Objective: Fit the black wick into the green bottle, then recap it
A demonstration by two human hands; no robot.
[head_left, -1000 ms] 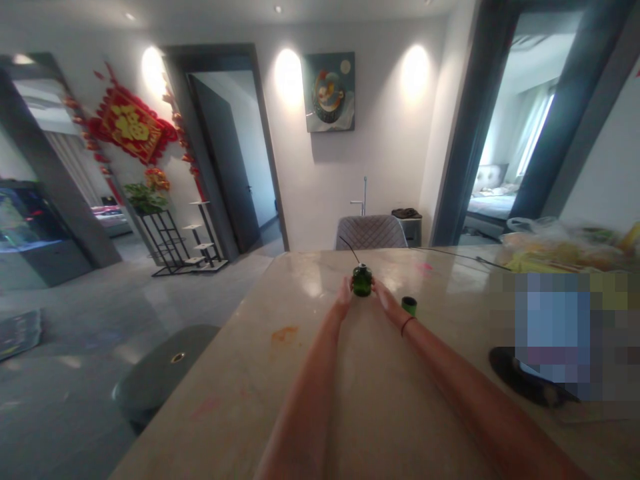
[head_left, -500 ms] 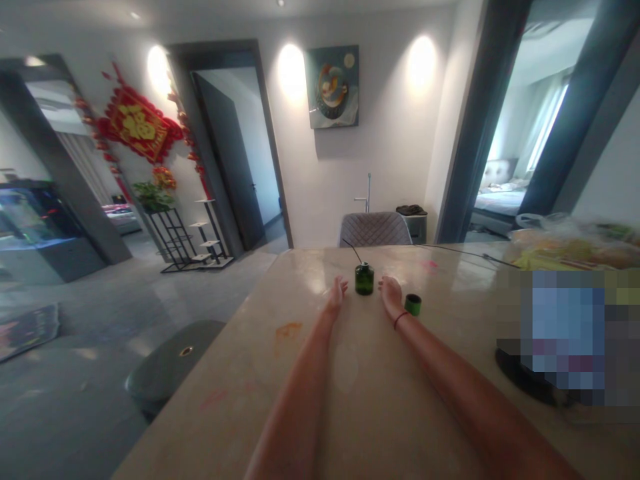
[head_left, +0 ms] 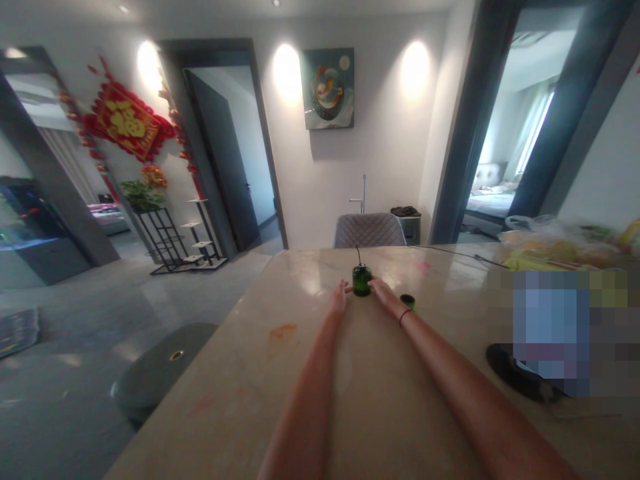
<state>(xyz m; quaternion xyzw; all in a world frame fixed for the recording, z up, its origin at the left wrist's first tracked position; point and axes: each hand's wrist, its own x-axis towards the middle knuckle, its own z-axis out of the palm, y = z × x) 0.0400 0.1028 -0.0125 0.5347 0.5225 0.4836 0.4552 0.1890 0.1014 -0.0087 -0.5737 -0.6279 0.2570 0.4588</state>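
Observation:
A small green glass bottle [head_left: 361, 280] stands on the pale marble tabletop [head_left: 225, 400], with a thin dark stick [head_left: 357, 255] rising from its neck. My left hand [head_left: 339, 297] lies flat at its left side, and my right hand [head_left: 381, 290] at its right. Fingers of both hands reach the bottle's lower sides, but neither hand visibly wraps around it. A short green cylindrical cap [head_left: 407, 301] stands just beyond my right hand, apart from the bottle.
A grey quilted chair [head_left: 370, 231] stands beyond the far table edge. Plastic bags with yellow items [head_left: 555, 250] lie at the right, near a pixelated patch and a black round object [head_left: 515, 372]. A dark round stool [head_left: 160, 367] stands below the left edge.
Both hands have moved in from either side of the bottle and now reach it. The view has shifted slightly, and the stick looks more upright.

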